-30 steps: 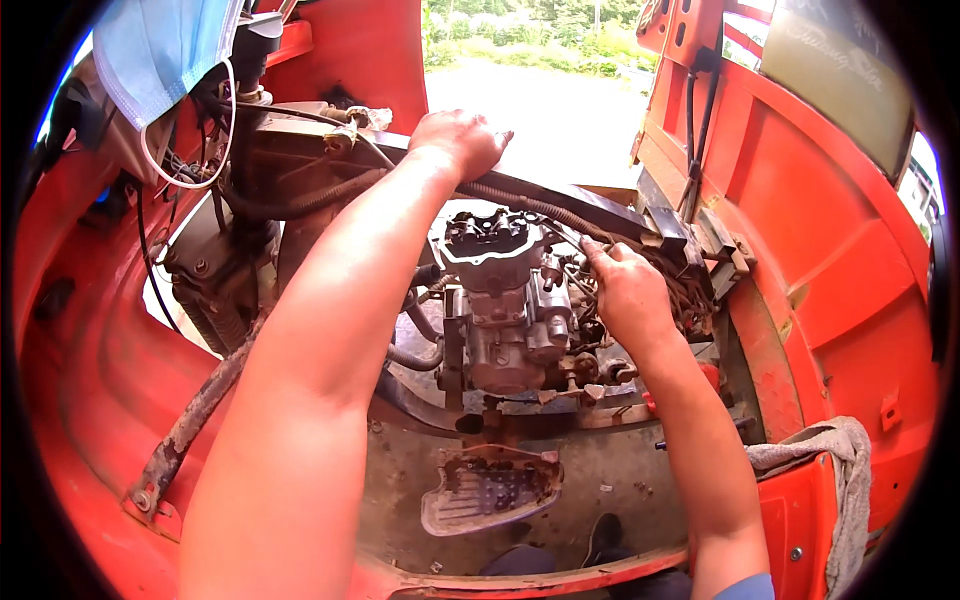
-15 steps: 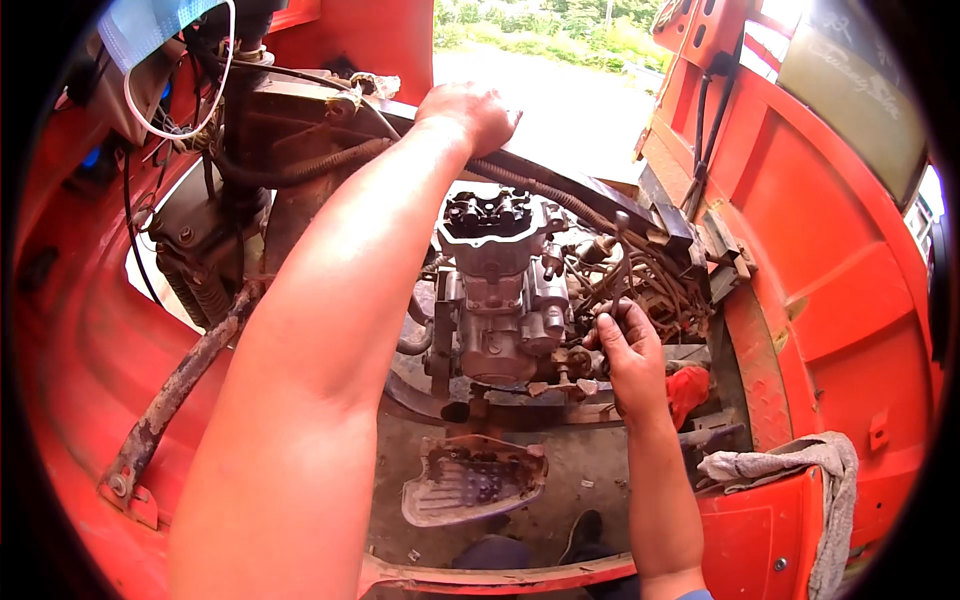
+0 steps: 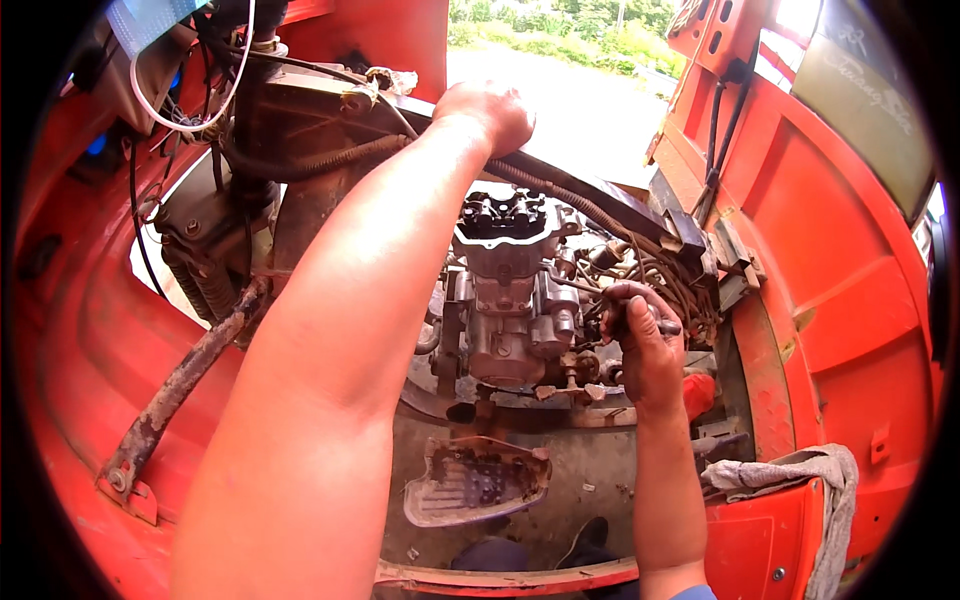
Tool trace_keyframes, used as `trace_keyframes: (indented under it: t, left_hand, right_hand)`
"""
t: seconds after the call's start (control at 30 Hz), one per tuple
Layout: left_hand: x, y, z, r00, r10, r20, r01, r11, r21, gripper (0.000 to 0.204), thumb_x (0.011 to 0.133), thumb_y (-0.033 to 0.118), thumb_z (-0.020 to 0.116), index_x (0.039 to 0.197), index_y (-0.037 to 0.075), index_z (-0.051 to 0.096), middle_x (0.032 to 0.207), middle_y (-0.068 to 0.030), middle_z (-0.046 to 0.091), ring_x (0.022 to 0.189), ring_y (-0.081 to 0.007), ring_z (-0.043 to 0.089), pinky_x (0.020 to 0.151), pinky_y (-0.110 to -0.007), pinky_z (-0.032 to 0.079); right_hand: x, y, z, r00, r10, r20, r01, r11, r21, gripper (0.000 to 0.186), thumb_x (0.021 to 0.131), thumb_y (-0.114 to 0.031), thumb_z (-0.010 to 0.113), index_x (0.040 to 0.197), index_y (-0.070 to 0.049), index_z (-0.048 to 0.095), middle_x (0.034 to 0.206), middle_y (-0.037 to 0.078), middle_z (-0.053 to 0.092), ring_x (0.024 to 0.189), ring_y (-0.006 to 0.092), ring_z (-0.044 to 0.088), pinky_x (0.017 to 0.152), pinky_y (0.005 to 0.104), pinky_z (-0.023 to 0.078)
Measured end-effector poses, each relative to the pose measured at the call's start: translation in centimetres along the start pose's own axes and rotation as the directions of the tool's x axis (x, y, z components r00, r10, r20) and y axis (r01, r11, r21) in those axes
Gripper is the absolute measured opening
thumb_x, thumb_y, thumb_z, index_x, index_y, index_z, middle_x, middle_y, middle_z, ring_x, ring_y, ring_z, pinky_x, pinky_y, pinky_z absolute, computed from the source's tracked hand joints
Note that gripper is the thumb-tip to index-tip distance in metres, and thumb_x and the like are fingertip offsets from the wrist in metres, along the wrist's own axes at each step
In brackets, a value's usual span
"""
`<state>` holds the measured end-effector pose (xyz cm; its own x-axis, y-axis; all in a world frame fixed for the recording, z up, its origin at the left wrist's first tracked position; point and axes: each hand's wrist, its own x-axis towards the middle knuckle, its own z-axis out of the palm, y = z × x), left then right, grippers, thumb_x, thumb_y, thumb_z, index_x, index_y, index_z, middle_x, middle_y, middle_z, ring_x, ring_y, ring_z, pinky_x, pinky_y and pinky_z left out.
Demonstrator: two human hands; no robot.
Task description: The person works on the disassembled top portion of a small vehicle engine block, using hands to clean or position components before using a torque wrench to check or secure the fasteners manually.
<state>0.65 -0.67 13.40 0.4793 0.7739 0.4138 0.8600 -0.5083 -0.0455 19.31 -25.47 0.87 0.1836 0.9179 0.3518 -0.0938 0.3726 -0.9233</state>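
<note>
Right hand (image 3: 645,325): closed around thin metal tool (image 3: 583,287), by right edge of engine (image 3: 505,300) | left hand (image 3: 490,115): on dark bar (image 3: 612,196), cannot tell if gripping | best keep tool steady, clear of wires (image 3: 682,285)

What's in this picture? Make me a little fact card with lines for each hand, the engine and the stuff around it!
Left hand: reaching far forward at the dark beam; left hand fingers mostly hidden
Right hand: right hand curled around a dark metal tool, partly hidden, kind unclear
Engine: grey engine, dark and open on top, with a pale rim
Lower in picture: ribbed plate
Right side: grey cloth draped over a red panel
Top left: blue face mask with a white loop
</note>
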Motion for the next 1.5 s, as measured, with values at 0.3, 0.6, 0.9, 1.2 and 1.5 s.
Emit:
trace_keyframes:
  t: [0.3, 0.6, 0.9, 1.2, 1.5]
  left_hand:
    - [0.3, -0.2, 0.2, 0.998, 0.051, -0.022, -0.050, 0.998, 0.038, 0.038, 0.101, 0.027, 0.041, 0.106, 0.010, 0.075, 0.114, -0.0146, 0.072, 0.108, -0.0330, 0.069, 0.093, -0.046, 0.055]
    - [0.1, 0.0, 0.1, 1.000, 0.020, -0.020, -0.021, 1.000, -0.020, 0.041, 0.100, 0.031, 0.042, 0.107, 0.009, 0.076, 0.116, -0.0151, 0.072, 0.111, -0.0324, 0.068, 0.095, -0.046, 0.054]
    - [0.2, -0.1, 0.2, 1.000, -0.005, -0.021, 0.004, 0.999, -0.036, 0.042, 0.100, 0.032, 0.042, 0.107, 0.007, 0.076, 0.116, -0.0155, 0.072, 0.112, -0.0320, 0.068, 0.097, -0.045, 0.054]
    - [0.1, 0.1, -0.1, 1.000, 0.004, -0.015, -0.004, 1.000, -0.013, 0.042, 0.101, 0.031, 0.041, 0.108, 0.008, 0.076, 0.117, -0.0158, 0.072, 0.112, -0.0317, 0.068, 0.097, -0.045, 0.054]
    - [0.2, 0.0, 0.0, 1.000, -0.002, 0.009, 0.002, 1.000, 0.006, 0.041, 0.101, 0.029, 0.040, 0.109, 0.010, 0.075, 0.119, -0.0152, 0.071, 0.115, -0.0322, 0.067, 0.097, -0.046, 0.053]
  right_hand:
    - [0.8, 1.1, 0.5, 0.994, -0.111, -0.022, 0.099, 0.951, -0.294, 0.023, 0.098, -0.010, 0.069, 0.118, 0.002, 0.071, 0.112, 0.006, 0.070, 0.102, 0.0135, 0.064, 0.092, 0.0276, 0.051]
    - [5.1, 0.0, -1.3, 0.927, -0.246, 0.282, 0.373, 0.676, -0.636, 0.035, 0.088, -0.002, 0.077, 0.123, 0.000, 0.072, 0.114, 0.014, 0.073, 0.106, 0.0205, 0.069, 0.094, 0.0312, 0.053]
    - [9.2, -1.9, -3.4, 0.871, -0.058, 0.488, 0.439, 0.539, -0.719, 0.040, 0.086, -0.006, 0.079, 0.126, -0.010, 0.073, 0.118, 0.011, 0.073, 0.106, 0.0208, 0.071, 0.093, 0.0308, 0.056]
    - [7.6, 0.3, -2.4, 0.971, -0.005, 0.240, 0.158, 0.766, -0.623, 0.034, 0.095, -0.019, 0.075, 0.125, -0.003, 0.073, 0.114, 0.012, 0.076, 0.107, 0.0130, 0.068, 0.095, 0.0296, 0.053]
    - [3.7, 2.7, 5.0, 0.999, 0.004, 0.039, 0.015, 0.890, -0.455, 0.061, 0.090, -0.028, 0.081, 0.136, 0.008, 0.060, 0.125, 0.021, 0.070, 0.116, 0.0210, 0.066, 0.099, 0.0341, 0.051]
